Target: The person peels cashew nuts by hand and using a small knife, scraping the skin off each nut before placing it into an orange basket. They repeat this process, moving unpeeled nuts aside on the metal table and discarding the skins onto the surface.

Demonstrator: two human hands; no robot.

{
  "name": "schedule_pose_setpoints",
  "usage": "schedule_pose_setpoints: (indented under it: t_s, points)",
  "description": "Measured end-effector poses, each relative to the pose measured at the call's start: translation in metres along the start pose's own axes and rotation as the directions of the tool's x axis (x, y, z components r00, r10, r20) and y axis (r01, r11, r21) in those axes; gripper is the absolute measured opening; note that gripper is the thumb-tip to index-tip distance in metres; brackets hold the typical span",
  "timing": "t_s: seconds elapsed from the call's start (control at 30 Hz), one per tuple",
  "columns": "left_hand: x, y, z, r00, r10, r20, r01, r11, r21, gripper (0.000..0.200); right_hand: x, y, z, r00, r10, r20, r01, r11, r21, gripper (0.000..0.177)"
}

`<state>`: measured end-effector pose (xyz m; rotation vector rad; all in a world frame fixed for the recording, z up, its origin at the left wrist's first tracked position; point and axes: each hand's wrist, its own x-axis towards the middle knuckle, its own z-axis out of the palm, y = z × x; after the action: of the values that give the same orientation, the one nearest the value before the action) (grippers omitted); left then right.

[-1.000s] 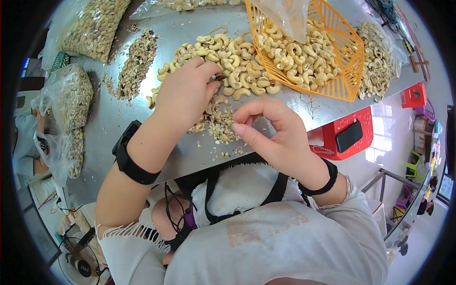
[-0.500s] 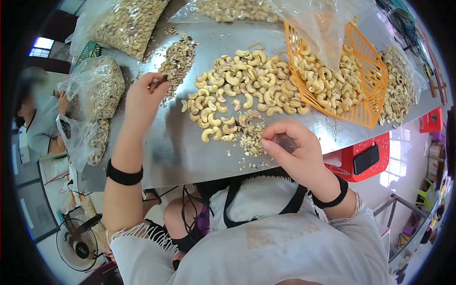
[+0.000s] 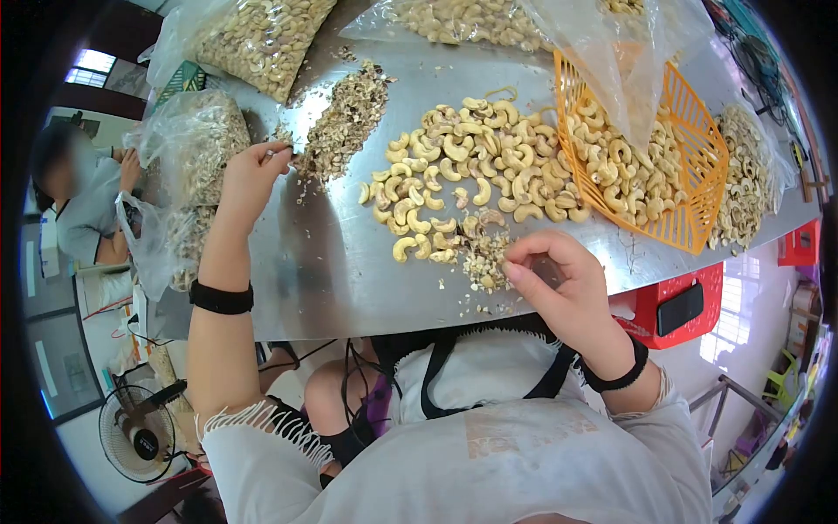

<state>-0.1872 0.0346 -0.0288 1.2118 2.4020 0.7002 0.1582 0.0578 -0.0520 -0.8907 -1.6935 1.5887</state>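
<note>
My left hand (image 3: 249, 183) is raised at the left edge of a long heap of brownish cashew scraps (image 3: 342, 122), thumb and fingers pinched together. What sits in that pinch is too small to make out. Curled at the right side of a small pile of pale cashew crumbs (image 3: 485, 262) is my right hand (image 3: 567, 284), its thumb and forefinger tips close together. Just beyond the crumbs, whole cashews (image 3: 471, 144) lie spread on the metal table (image 3: 323, 297). An orange plastic basket (image 3: 698, 166) holds more cashews, tilted toward the spread ones.
Plastic bags of nuts (image 3: 262, 39) and scraps (image 3: 205, 144) line the left side; another bag (image 3: 471, 22) lies at the back. Broken pieces (image 3: 742, 175) sit right of the basket. A phone (image 3: 679, 311) rests on a red stool (image 3: 642, 319). Another person (image 3: 92, 205) is at far left.
My left hand has drawn back leftward from the scrap heap to its edge, fingers still pinched. My right hand stays by the pale crumbs. The whole view has shifted slightly.
</note>
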Motion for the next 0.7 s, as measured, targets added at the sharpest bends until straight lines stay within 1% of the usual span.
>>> schedule_pose_setpoints:
  t_s: [0.03,0.1,0.13,0.2,0.23,0.3,0.33,0.4,0.43,0.47,0.53,0.6,0.67,0.7]
  points:
    - [-0.001,0.000,0.001,1.000,-0.002,0.004,0.002,1.000,-0.002,0.026,0.000,0.000,0.000,1.000,0.010,-0.001,-0.010,1.000,0.007,0.009]
    - [-0.003,0.001,0.002,0.998,0.011,-0.064,-0.014,0.999,-0.050,0.026,0.000,0.001,0.001,1.000,0.011,-0.014,-0.010,1.000,0.011,0.009]
    - [-0.006,0.005,0.004,0.998,0.012,-0.055,-0.015,0.998,-0.053,0.026,-0.001,0.001,0.001,1.000,0.009,-0.026,-0.009,1.000,0.017,0.009]
    - [-0.017,0.018,0.012,0.992,0.091,-0.090,-0.099,0.991,-0.090,0.024,-0.001,0.000,0.000,0.999,0.027,-0.026,-0.027,1.000,0.001,0.008]
    - [-0.024,0.028,0.017,0.992,0.092,-0.081,-0.100,0.990,-0.098,0.024,0.000,0.000,-0.001,0.999,0.033,-0.018,-0.033,0.999,-0.011,0.008]
    - [-0.039,0.048,0.028,0.988,0.141,0.055,-0.135,0.985,-0.109,0.022,0.000,0.002,0.000,0.999,0.038,-0.021,-0.038,0.999,-0.005,0.008]
    - [-0.045,0.056,0.035,0.988,0.141,0.061,-0.133,0.985,-0.112,0.022,0.000,0.003,0.000,0.999,0.035,-0.018,-0.035,0.999,0.008,0.008]
    - [-0.052,0.069,0.048,0.940,0.303,0.158,-0.299,0.953,-0.053,0.021,0.000,0.003,0.000,0.999,0.035,-0.019,-0.035,0.999,0.002,0.008]
    - [-0.052,0.068,0.055,0.891,0.440,0.113,-0.443,0.897,-0.004,0.020,-0.001,0.003,0.001,0.999,0.030,-0.017,-0.030,1.000,-0.001,0.008]
    - [-0.052,0.071,0.059,0.890,0.442,0.117,-0.444,0.896,-0.007,0.020,-0.001,0.002,0.001,0.999,0.033,-0.020,-0.033,0.999,-0.002,0.008]
    - [-0.051,0.079,0.065,0.859,0.468,0.207,-0.495,0.863,0.105,0.019,-0.002,0.002,0.001,1.000,-0.015,-0.025,0.015,1.000,-0.015,0.009]
    - [-0.049,0.080,0.071,0.845,0.495,0.201,-0.521,0.848,0.101,0.019,-0.002,0.000,0.001,0.999,-0.022,-0.027,0.021,1.000,-0.023,0.009]
    - [-0.046,0.081,0.075,0.830,0.534,0.163,-0.557,0.809,0.187,0.018,-0.002,0.000,0.000,0.999,-0.029,-0.026,0.029,0.999,-0.029,0.009]
    - [-0.045,0.080,0.076,0.829,0.534,0.164,-0.558,0.809,0.185,0.018,-0.002,0.000,0.000,0.999,-0.036,-0.020,0.035,0.999,-0.040,0.009]
